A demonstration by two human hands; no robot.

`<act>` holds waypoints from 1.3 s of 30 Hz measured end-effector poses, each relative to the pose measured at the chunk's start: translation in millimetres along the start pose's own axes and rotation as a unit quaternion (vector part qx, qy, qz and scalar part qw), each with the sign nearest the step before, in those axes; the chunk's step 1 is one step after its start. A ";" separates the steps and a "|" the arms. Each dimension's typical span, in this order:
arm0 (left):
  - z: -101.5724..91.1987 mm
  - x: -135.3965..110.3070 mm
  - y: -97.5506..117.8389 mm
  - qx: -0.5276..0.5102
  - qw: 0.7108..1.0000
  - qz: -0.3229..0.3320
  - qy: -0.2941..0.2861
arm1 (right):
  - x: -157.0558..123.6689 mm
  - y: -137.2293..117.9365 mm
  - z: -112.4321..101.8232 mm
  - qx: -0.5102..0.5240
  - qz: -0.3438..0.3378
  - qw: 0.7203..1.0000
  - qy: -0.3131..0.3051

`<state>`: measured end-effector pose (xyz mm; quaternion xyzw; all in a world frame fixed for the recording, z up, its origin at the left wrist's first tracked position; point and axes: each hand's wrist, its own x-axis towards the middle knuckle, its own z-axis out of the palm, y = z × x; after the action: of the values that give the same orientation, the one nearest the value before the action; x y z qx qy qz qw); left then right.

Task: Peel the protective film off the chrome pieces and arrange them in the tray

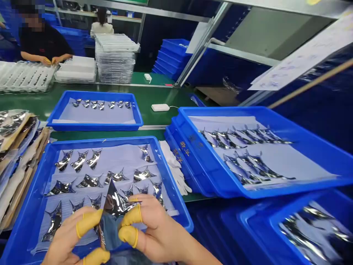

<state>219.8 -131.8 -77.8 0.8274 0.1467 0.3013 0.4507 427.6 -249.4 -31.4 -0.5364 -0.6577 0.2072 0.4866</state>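
Observation:
Between my hands, above the near tray, is a curved, mirror-bright chrome part [117,200] with pointed corners. Its left edge is held by my left hand [70,235], finger and thumb closed on it. From the other side my right hand [154,222] pinches the same part. Yellow finger cots cover the fingertips of both hands. The lower portion looks blue-grey; whether that is a reflection or a cloth I cannot tell. Several similar chrome parts [89,180] lie in rows on white paper in the blue tray [35,176] below.
Left stands a pile of cardboard sheets [19,184]. Behind is another blue tray [96,127] with small chrome parts. Stacked blue trays [198,165] rise at right, beside white gloves [175,169]. Across the green bench [154,88], a person [41,40] works near white plastic trays [116,59].

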 end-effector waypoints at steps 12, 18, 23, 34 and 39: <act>9.6 13.7 17.8 -0.043 0.999 -0.027 0.003 | 0.4 -9.1 -5.2 0.081 0.053 0.995 0.019; 14.0 20.9 27.3 -0.056 0.998 -0.023 0.002 | 0.6 -7.5 -4.0 0.133 0.033 0.990 0.032; 9.0 22.8 20.8 -0.045 0.998 -0.007 -0.041 | 1.0 -8.0 -4.5 0.125 0.045 0.991 0.032; 4.0 15.4 1.4 -0.035 0.998 0.019 -0.052 | 0.3 -4.1 0.3 0.096 0.012 0.994 0.054; 5.0 17.0 0.5 -0.040 0.998 0.029 -0.037 | 2.4 -2.0 0.2 0.099 0.021 0.993 0.052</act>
<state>236.1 -126.6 -73.3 0.8232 0.0937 0.2887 0.4798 426.6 -247.9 -28.9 -0.5096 -0.5960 0.2533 0.5665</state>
